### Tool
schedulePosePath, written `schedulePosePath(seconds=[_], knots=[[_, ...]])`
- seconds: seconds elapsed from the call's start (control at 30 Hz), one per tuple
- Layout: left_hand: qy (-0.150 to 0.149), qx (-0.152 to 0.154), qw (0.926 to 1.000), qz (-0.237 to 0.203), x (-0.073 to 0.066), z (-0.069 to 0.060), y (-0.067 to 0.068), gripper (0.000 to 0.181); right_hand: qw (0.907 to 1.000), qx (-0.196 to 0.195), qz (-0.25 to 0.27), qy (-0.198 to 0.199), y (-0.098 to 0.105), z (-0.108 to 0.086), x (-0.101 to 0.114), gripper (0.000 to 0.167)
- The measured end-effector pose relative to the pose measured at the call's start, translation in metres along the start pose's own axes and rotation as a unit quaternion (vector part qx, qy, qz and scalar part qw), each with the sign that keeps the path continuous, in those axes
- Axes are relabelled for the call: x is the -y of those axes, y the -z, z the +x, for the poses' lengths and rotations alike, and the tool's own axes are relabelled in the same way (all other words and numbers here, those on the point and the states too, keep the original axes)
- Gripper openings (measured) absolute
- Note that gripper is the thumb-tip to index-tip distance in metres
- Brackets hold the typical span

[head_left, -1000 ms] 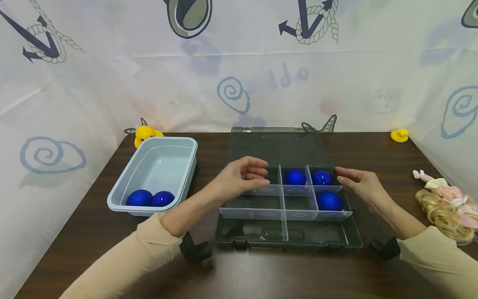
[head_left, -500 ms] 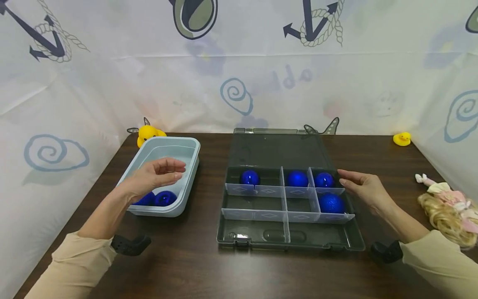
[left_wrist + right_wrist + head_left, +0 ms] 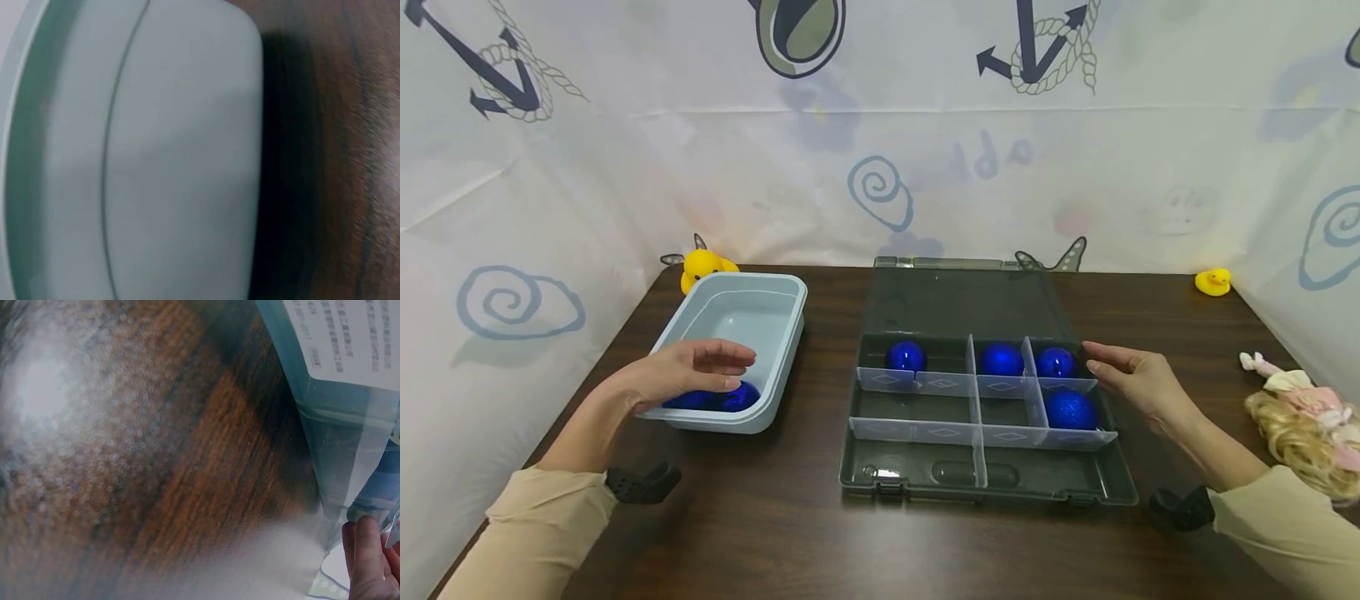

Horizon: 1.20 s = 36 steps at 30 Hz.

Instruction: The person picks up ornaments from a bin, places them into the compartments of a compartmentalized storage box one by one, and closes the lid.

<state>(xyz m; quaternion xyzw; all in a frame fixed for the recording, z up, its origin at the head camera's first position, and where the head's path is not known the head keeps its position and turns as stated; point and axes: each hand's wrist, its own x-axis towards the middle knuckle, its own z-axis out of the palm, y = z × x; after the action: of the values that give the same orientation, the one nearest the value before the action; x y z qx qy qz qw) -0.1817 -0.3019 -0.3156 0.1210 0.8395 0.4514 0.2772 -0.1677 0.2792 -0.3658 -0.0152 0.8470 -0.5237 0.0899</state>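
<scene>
My left hand [image 3: 688,371] hovers over the near end of a pale blue plastic basin [image 3: 790,350], its fingers extended and holding nothing. Partly hidden below it are two blue balls, a glossy one [image 3: 742,397] and another [image 3: 688,401] beside it. A translucent grey divided box [image 3: 917,492] lies with its lid [image 3: 955,300] folded back. Shiny blue balls [image 3: 906,357] sit in its back row, and a glittery blue ball [image 3: 1071,410] in the middle row at right. My right hand [image 3: 1142,387] rests its fingertips against the box's back right side.
A brown wooden table [image 3: 760,517] carries everything. A large yellow duck [image 3: 703,265] stands behind the basin, a small yellow duck [image 3: 1213,282] at the back right. A blond doll [image 3: 1303,425] lies at the right edge. A printed white curtain [image 3: 737,183] encloses the back and sides.
My left hand has moved left from the box to the basin and lowered over its near end. A ball is revealed in the back left compartment. The right hand stays beside the box.
</scene>
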Motion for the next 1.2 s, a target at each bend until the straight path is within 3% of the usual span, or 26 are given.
schedulePosePath(seconds=[0.37,0.57,0.77,1.0,1.2], knots=[[0.002,0.064,0.9976,0.026,-0.003,0.007,-0.001,0.059,0.9999,-0.01,0.005,0.002,0.001,0.0,-0.001,0.056],[0.003,0.084,0.9956,0.042,-0.001,0.009,0.0,0.055,1.0,-0.007,0.004,0.0,0.001,0.0,0.0,0.055],[0.015,0.068,0.9941,0.084,-0.001,0.012,-0.002,0.054,1.0,-0.005,0.003,-0.001,0.001,0.0,-0.002,0.054],[0.051,0.05,0.9916,0.109,-0.004,0.016,-0.005,0.051,1.0,-0.006,0.006,-0.001,0.001,0.0,0.0,0.057],[0.032,0.039,0.9946,0.091,-0.005,0.011,0.001,0.047,1.0,-0.002,0.003,-0.002,0.0,0.0,0.0,0.054]])
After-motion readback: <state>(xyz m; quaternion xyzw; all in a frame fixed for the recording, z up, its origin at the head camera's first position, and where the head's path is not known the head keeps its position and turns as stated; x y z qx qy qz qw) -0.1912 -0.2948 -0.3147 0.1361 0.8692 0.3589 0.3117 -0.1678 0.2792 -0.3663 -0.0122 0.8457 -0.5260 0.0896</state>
